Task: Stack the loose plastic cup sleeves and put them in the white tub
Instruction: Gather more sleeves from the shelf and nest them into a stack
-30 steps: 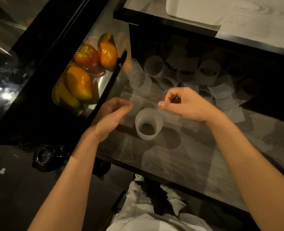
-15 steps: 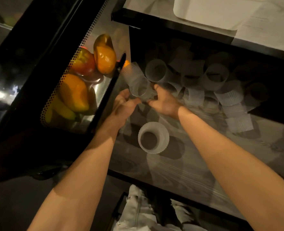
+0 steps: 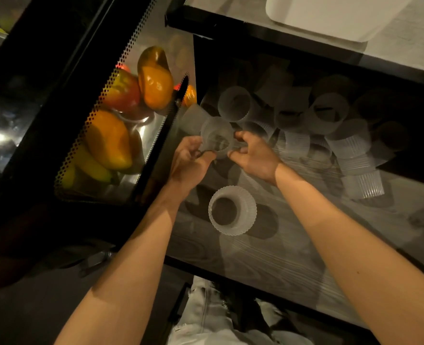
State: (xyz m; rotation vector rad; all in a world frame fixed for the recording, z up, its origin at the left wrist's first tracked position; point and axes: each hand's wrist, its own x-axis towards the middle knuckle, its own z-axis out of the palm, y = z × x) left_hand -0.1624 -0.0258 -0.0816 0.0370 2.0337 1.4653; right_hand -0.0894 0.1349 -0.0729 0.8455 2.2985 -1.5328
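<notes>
Several translucent ribbed cup sleeves (image 3: 330, 120) lie scattered across the dark back of the wooden shelf (image 3: 293, 257). One sleeve (image 3: 216, 136) sits between both hands: my left hand (image 3: 189, 159) pinches its left rim and my right hand (image 3: 252, 154) grips its right side. An upright stack of sleeves (image 3: 232, 210) stands on the shelf just below my hands. The white tub (image 3: 330, 14) rests on the upper shelf at the top right, partly cut off by the frame edge.
A perforated metal basket (image 3: 101, 115) holding orange, red and yellow peppers (image 3: 156, 80) sits immediately left of the sleeves. A black shelf edge (image 3: 305, 48) overhangs the sleeve pile. The shelf's front edge runs below my forearms.
Both hands moved forward from above the upright stack to the pile's left end and closed on one sleeve. The stack stayed where it was.
</notes>
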